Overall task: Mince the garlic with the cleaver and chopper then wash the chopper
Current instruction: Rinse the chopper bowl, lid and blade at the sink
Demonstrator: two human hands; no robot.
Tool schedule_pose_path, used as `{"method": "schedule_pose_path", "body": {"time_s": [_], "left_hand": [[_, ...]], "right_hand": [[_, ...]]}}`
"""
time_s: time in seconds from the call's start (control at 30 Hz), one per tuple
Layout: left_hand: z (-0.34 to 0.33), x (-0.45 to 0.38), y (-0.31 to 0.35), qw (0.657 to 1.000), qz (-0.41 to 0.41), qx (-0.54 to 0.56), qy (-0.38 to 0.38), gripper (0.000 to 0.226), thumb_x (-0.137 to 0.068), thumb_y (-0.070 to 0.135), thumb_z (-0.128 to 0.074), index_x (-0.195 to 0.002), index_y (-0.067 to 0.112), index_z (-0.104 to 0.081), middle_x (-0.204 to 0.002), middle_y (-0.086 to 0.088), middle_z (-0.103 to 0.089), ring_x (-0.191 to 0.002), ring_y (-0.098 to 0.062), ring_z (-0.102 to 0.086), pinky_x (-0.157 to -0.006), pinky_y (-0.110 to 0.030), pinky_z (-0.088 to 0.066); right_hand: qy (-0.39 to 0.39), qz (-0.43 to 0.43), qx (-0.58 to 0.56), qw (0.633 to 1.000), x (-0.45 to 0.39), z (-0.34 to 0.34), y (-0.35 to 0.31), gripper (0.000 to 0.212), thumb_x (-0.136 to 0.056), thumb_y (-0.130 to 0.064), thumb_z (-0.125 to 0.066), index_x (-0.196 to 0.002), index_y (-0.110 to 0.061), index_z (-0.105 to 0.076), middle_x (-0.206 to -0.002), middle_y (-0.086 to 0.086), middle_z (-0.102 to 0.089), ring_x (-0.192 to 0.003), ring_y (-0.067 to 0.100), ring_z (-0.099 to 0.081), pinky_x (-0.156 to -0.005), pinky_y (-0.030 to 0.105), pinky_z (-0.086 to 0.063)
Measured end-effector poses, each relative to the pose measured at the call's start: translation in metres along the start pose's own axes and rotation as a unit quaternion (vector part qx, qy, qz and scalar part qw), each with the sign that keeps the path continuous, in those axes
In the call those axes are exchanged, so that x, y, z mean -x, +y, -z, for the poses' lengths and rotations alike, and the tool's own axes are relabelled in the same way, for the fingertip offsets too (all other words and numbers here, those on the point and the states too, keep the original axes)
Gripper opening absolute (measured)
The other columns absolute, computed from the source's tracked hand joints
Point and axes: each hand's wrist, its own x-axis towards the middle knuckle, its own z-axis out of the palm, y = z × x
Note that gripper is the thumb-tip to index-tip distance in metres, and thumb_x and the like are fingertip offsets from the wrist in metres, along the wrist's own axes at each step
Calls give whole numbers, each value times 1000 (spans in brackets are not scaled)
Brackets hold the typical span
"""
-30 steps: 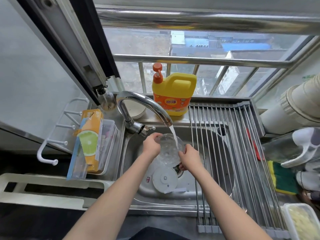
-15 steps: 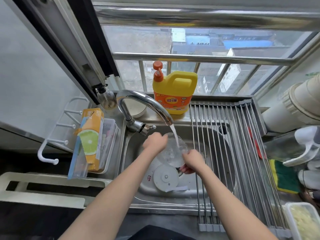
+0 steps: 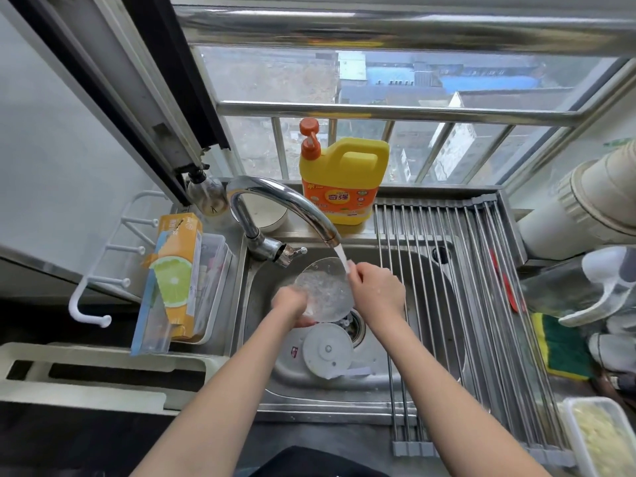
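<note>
Kitchen sink station below a barred window; steel sink (image 3: 268, 383), curved faucet (image 3: 285, 204) running. Clear chopper bowl (image 3: 323, 290) held tilted over the basin under the water stream, just above the drain. Left hand (image 3: 289, 302) grips the bowl's lower-left rim, fingers curled under it. Right hand (image 3: 377, 292) grips the upper-right rim, fingers curled, stream striking beside them. White chopper lid (image 3: 327, 349) flat on the sink floor below the bowl. Yellow detergent jug (image 3: 344, 180) on the back ledge. Roll-up drying rack (image 3: 481, 304) spans the sink's right side. Container of minced garlic (image 3: 602, 438) at lower right.
</note>
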Motion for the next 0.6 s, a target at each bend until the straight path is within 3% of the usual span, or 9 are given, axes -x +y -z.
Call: {"method": "schedule_pose_path", "body": {"time_s": [0.13, 0.27, 0.33, 0.43, 0.5, 0.6], "left_hand": [[7, 1, 6, 999, -11, 22, 30, 41, -102, 33, -42, -135, 9, -48, -132, -15, -47, -58, -32, -62, -41, -36, -56], [10, 7, 12, 997, -33, -27, 64, 25, -101, 11, -40, -121, 8, -53, -131, -16, -47, -76, -42, -68, -43, -39, -56], [7, 9, 12, 995, -47, -67, 64, 17, -97, 3, -42, -106, 9, -54, -125, -20, -53, -79, -44, -68, -51, -43, -58], [4, 11, 11, 993, -51, -99, 49, 29, -92, -4, -47, -111, 14, -58, -118, -17, -56, -81, -39, -68, -51, -41, -58], [3, 13, 11, 987, -70, -143, 25, 31, -84, -8, -57, -105, 15, -61, -103, -11, -59, -76, -29, -65, -58, -38, -59], [5, 15, 15, 973, -93, -210, -9, 32, -77, -9, -66, -92, 18, -60, -85, -4, -57, -80, -22, -59, -63, -33, -57]], "right_hand": [[-16, 41, -28, 999, -5, -1, -7, 31, -100, -35, -36, -73, -22, -45, -67, -4, -52, -64, 21, -51, -47, 29, -27], [-35, 49, -83, 995, -19, -3, -22, 12, -97, -22, -40, -93, -15, -48, -88, 2, -56, -76, 26, -54, -62, 37, -44], [-78, 84, -106, 988, -23, -3, -30, 18, -99, -23, -37, -99, -12, -51, -87, 5, -56, -80, 30, -57, -64, 36, -41], [-131, 79, -61, 986, -31, -4, -35, 31, -101, -27, -32, -122, -13, -50, -102, 13, -63, -94, 34, -61, -75, 39, -47], [-139, 57, -31, 988, -33, -4, -32, 31, -100, -22, -40, -129, -13, -45, -120, 15, -55, -109, 33, -55, -88, 42, -47], [-129, 125, 131, 975, -31, -9, -25, 45, -94, -28, -49, -137, -23, -37, -137, 9, -36, -125, 27, -36, -99, 39, -34]]}}
